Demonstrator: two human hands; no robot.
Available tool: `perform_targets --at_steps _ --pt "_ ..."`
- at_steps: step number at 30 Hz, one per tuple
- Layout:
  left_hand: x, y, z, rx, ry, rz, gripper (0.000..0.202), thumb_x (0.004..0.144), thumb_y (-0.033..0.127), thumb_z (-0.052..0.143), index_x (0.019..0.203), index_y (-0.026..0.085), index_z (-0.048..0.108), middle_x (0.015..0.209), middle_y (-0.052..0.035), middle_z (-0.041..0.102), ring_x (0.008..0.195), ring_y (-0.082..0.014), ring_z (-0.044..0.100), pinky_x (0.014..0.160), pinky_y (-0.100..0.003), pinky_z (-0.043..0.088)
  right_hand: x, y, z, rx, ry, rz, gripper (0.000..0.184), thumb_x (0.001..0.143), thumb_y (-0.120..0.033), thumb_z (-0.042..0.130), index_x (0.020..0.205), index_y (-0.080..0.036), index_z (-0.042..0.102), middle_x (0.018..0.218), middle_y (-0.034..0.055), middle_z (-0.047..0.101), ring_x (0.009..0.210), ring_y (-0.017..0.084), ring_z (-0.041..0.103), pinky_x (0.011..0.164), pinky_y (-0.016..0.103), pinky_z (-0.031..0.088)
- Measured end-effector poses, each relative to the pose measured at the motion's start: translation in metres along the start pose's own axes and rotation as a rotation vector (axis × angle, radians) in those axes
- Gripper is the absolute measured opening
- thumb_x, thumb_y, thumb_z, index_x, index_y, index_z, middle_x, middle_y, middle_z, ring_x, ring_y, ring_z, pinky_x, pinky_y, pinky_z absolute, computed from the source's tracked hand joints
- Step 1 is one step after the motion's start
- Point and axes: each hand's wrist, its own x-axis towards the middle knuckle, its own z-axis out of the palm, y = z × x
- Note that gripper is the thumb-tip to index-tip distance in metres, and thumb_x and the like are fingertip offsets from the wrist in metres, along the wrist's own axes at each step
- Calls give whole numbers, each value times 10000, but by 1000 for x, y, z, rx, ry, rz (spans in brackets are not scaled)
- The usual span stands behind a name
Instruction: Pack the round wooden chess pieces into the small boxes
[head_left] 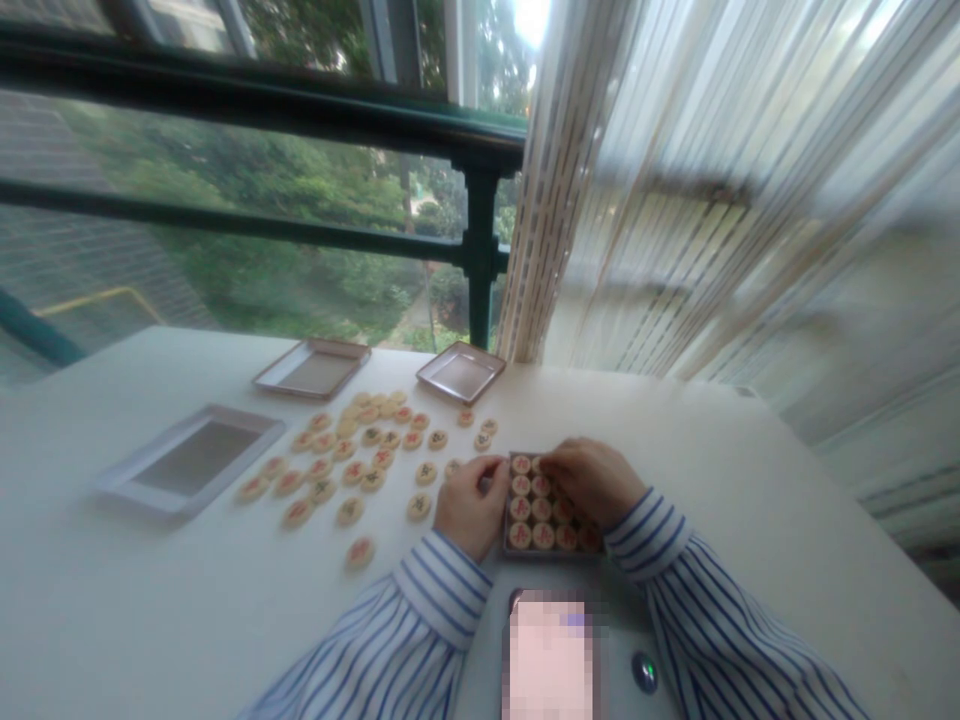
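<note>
A small square tray (508,520) packed with several round wooden chess pieces (529,510) sits on the white table in front of me. My left hand (471,503) rests against the tray's left edge, its fingers curled at the top left corner. My right hand (592,478) lies over the tray's top right part, fingers bent down onto the pieces. What the fingertips pinch is hidden. Both arms wear blue-striped white sleeves.
Several loose chess pieces (352,455) lie scattered to the left. A white tray (189,460) sits far left, and two more trays (312,368) (460,372) stand near the window. A curtain (675,200) hangs at right. A blurred object (551,655) lies near me.
</note>
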Motion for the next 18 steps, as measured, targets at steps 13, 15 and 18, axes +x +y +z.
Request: perform_targets --at_steps 13,15,18 --pt "0 -1 1 10 -1 -2 275 767 380 469 862 193 646 819 -33 686 756 -176 615 691 -295 476 -1 -4 -2 -27 -19 11 292 862 -308 364 966 -248 630 930 44 627 869 159 544 753 248 359" --pt "0 0 0 15 -7 -2 278 768 380 467 868 192 646 824 -32 685 762 -175 614 694 -294 475 -1 -3 -3 -29 -25 10 295 860 -312 359 970 -253 627 933 40 627 869 159 546 756 249 360" --pt "0 1 -1 22 -7 -7 277 767 383 470 873 195 644 822 -29 684 758 -173 614 698 -296 474 -2 0 -5 -34 -12 23 292 853 -324 362 952 -255 628 916 32 631 863 159 549 754 249 363"
